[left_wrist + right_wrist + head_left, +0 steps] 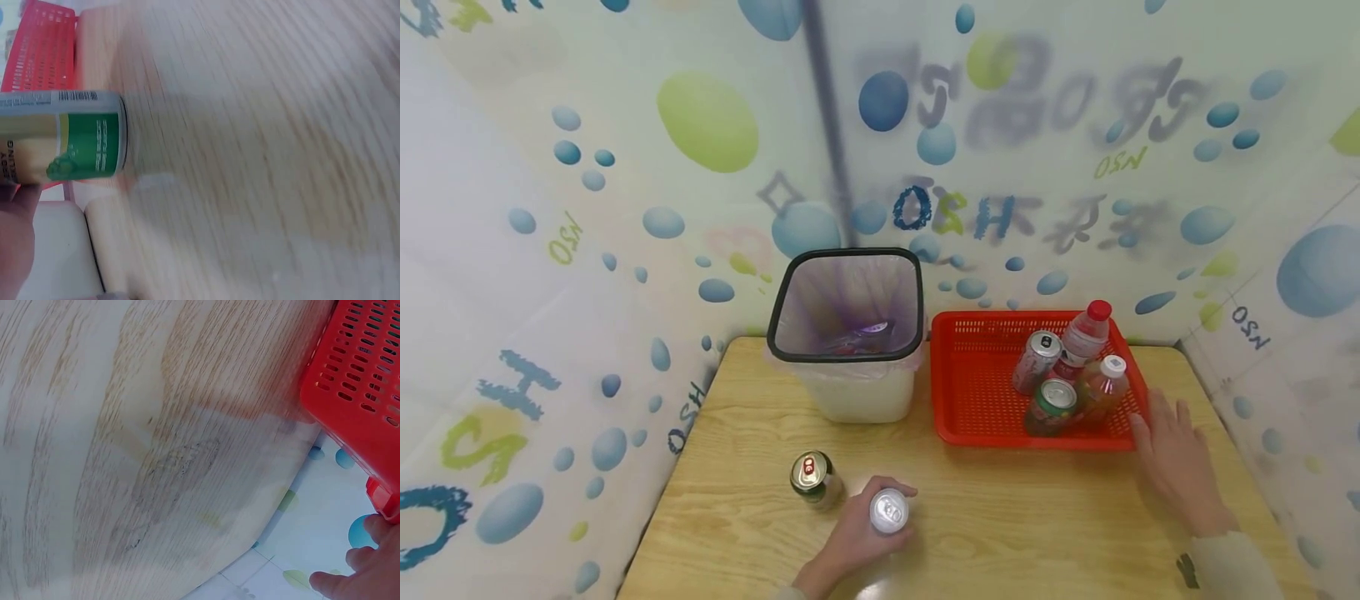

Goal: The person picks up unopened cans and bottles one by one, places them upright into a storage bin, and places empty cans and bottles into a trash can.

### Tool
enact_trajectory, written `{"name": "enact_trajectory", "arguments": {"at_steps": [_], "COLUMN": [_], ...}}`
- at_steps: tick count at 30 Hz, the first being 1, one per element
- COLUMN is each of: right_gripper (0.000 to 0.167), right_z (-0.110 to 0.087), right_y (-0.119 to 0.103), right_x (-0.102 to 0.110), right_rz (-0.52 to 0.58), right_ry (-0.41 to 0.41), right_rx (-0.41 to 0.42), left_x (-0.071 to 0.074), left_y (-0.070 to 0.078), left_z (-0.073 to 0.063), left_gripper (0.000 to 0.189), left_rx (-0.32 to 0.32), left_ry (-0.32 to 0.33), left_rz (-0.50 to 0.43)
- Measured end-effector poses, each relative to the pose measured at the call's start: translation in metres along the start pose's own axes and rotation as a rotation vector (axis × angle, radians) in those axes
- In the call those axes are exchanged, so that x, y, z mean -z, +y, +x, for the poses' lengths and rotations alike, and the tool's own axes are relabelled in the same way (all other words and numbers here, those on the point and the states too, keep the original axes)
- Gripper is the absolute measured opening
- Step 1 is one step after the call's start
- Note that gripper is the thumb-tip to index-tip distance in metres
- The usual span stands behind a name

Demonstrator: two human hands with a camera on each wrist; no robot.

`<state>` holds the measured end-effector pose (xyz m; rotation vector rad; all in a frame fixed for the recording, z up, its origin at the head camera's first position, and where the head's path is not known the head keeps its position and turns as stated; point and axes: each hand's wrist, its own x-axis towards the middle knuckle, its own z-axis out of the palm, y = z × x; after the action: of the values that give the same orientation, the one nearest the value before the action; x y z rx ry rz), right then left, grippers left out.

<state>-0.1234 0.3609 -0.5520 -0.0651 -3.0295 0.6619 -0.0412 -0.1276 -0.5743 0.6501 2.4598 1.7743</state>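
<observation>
My left hand (855,529) grips a drink can (889,511) by its side, with the silver top facing up. In the left wrist view this can (90,144) shows a gold and green label, its base close over the table. To its left stands a second, dark green can (811,477) with a red tab. My right hand (1180,462) is at the right front corner of the red plastic basket (977,437), thumb right at the rim and fingers extended. In the right wrist view, the fingertips (377,528) lie near the basket's rim.
Inside the basket are a silver can (1036,363), a green-topped can (1051,408), a red-capped bottle (1084,337) and a white-capped bottle (1105,387). A bin (857,396) with a liner and black rim stands left of it. Patterned sheeting (1045,167) encloses the wooden table (737,400).
</observation>
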Motion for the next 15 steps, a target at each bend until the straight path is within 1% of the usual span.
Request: {"name": "enact_trajectory", "arguments": {"at_steps": [3, 4, 5, 7, 10, 12, 13, 15], "right_gripper": [0.073, 0.073, 0.073, 0.073, 0.074, 0.073, 0.074, 0.073], "right_z": [0.0, 0.0, 0.0, 0.0, 0.0, 0.0, 0.0, 0.0], "right_y": [0.001, 0.001, 0.001, 0.001, 0.001, 0.001, 0.001, 0.001], "right_x": [0.0, 0.001, 0.001, 0.001, 0.002, 0.001, 0.001, 0.0], "right_rz": [0.003, 0.004, 0.005, 0.007, 0.006, 0.004, 0.004, 0.005], "right_ry": [0.001, 0.0, -0.001, -0.005, -0.011, -0.009, -0.009, -0.004], "right_rx": [0.007, 0.009, 0.011, 0.012, 0.006, 0.004, 0.005, 0.008], "left_x": [-0.006, -0.008, -0.008, -0.011, -0.013, -0.015, -0.015, -0.017], "left_y": [0.0, 0.003, 0.009, 0.013, 0.024, 0.026, 0.031, 0.04], "left_z": [0.001, 0.002, 0.003, 0.004, 0.01, 0.015, 0.018, 0.025], "left_gripper": [0.051, 0.05, 0.049, 0.048, 0.046, 0.047, 0.047, 0.046], "left_rx": [-0.038, -0.035, -0.035, -0.028, 0.001, 0.005, 0.002, -0.023], "left_ry": [0.058, 0.075, 0.093, 0.108, 0.095, 0.077, 0.071, 0.066], "left_rz": [0.0, 0.008, 0.01, 0.009, -0.016, -0.048, -0.054, -0.066]}}
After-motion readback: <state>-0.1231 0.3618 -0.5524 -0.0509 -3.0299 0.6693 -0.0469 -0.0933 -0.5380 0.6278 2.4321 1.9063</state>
